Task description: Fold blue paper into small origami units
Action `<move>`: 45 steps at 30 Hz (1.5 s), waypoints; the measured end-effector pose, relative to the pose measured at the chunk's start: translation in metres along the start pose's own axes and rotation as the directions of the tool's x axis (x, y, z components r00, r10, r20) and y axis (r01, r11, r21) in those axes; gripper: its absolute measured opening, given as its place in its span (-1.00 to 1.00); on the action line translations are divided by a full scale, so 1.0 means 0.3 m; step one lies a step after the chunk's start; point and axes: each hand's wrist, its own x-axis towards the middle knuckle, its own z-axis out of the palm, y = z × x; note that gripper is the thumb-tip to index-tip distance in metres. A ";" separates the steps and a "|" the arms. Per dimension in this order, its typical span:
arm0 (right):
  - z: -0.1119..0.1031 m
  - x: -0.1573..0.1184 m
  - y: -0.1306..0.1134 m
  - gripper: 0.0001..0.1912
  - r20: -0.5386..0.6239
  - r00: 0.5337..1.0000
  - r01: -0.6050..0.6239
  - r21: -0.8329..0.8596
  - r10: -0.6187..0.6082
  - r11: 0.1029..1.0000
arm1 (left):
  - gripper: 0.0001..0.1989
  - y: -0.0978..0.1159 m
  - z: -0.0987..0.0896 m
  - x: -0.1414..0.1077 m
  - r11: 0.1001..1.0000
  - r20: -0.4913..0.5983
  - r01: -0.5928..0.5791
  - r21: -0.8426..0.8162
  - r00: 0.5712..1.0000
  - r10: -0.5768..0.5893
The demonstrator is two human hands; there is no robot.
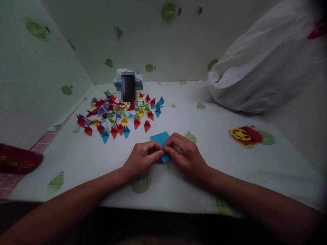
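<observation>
A blue sheet of paper is between my two hands, low over the middle of the table. My left hand pinches its lower left side with thumb and index finger. From the right, my right hand grips the same paper, and the two thumbs nearly meet at its lower part. The paper's lower tip shows beneath the thumbs; some of its edges are hidden by my fingers. Beyond my hands, to the left, lie many small folded paper pieces in red, blue, yellow, purple and green.
A tissue box stands at the back behind a pixelated dark object. At the right lie yellow and red cut-out pieces. A big white bag bulges over the back right. A dark red object sits at the left edge.
</observation>
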 end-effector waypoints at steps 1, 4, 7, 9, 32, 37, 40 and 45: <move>-0.005 0.003 0.001 -0.77 0.000 1.000 -0.014 -0.010 0.014 1.000 | -0.87 0.001 0.001 0.000 1.000 0.007 0.018 -0.021 1.000 -0.018; -0.018 0.012 0.003 -0.74 -0.036 0.994 -0.100 0.014 0.100 0.995 | -0.86 0.002 0.000 0.002 0.996 -0.029 0.053 -0.066 0.998 -0.055; -0.019 0.014 0.004 -0.82 -0.008 0.992 -0.122 0.075 0.123 0.990 | -0.83 -0.001 -0.003 0.005 0.996 -0.087 0.053 -0.070 0.994 -0.059; -0.012 0.011 0.004 -0.88 0.017 0.996 -0.091 0.073 0.090 0.993 | -0.83 -0.006 -0.004 0.006 0.998 -0.110 0.027 -0.062 0.993 -0.034; -0.001 0.003 0.001 -0.76 0.257 0.872 -0.479 0.620 0.416 0.622 | -0.87 -0.001 -0.025 0.008 0.993 -0.101 -0.054 -0.101 0.994 0.044; -0.002 0.007 -0.004 -0.84 0.248 0.904 -0.426 0.582 0.348 0.693 | -0.82 0.007 -0.023 0.004 0.973 -0.117 0.000 -0.229 0.993 -0.028; -0.002 0.006 -0.001 -0.91 0.200 0.903 -0.422 0.584 0.380 0.693 | -0.84 0.009 -0.021 0.000 0.959 -0.069 0.048 -0.280 0.995 -0.070; 0.003 0.006 0.004 -0.80 0.261 0.923 -0.384 0.616 0.282 0.687 | -0.83 -0.004 -0.025 0.005 0.901 -0.065 0.095 -0.424 0.989 -0.135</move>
